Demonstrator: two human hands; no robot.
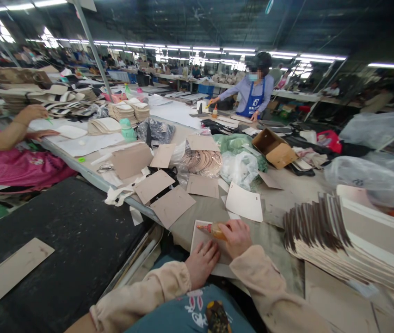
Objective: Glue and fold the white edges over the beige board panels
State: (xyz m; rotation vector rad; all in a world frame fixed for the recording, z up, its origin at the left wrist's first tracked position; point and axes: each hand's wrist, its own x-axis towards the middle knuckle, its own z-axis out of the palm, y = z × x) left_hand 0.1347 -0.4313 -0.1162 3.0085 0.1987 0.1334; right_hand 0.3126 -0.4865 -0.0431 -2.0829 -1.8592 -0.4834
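Observation:
My right hand (pixel 239 237) is wrapped round a glue bottle (pixel 218 230) of amber liquid with a reddish nozzle. The bottle is tipped nearly level, its tip over the far left corner of a beige board (pixel 200 236) with a pale edge. Flat on that same board lies my left hand (pixel 203 262), fingers stretched out, just below the bottle. The board rests at the table's near edge, in front of my body, partly covered by both hands. Whether glue is coming out is too small to tell.
A tall stack of layered panels (pixel 363 236) stands to my right. Loose beige boards (pixel 172 206), a white panel (pixel 244 202), clear bags (pixel 240 169) and a cardboard box (pixel 273 148) lie beyond. At left is a black surface (pixel 68 236) with one board (pixel 13 275). Co-workers (pixel 257 90) work across and left.

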